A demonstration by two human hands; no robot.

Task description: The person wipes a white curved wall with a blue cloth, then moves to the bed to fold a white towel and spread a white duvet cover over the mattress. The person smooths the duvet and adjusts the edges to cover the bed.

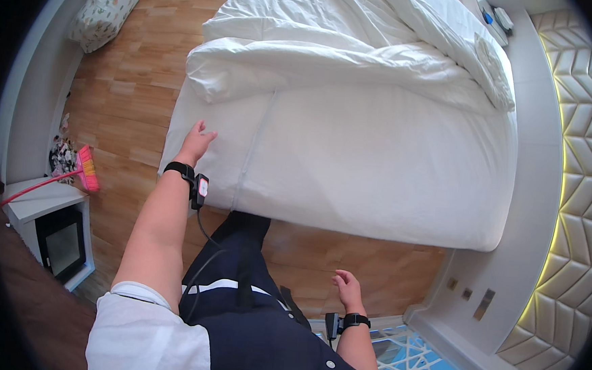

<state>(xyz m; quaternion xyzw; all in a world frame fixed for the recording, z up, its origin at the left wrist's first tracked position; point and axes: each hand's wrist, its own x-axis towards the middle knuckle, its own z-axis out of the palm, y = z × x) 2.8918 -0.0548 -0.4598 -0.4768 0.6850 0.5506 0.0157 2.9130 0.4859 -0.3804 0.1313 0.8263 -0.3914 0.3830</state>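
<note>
My left hand (197,141) reaches over the near left corner of a mattress covered with a white sheet (368,164); its fingers are apart and hold nothing. Whether it touches the sheet I cannot tell. Lower right, my right hand (346,287) hangs over the wooden floor beside the mattress, empty, with fingers loosely curled. A white duvet (303,66) lies bunched in folds across the far part of the bed. One light crease line (258,142) runs over the sheet at the left. Both wrists wear black straps with small devices.
A pink broom (87,168) leans by a debris pile (64,158) at the left wall. Near it stands a white cabinet (46,200) with a dark appliance inside. A patterned bundle (108,13) lies at the upper left. A padded headboard panel (579,202) lines the right wall.
</note>
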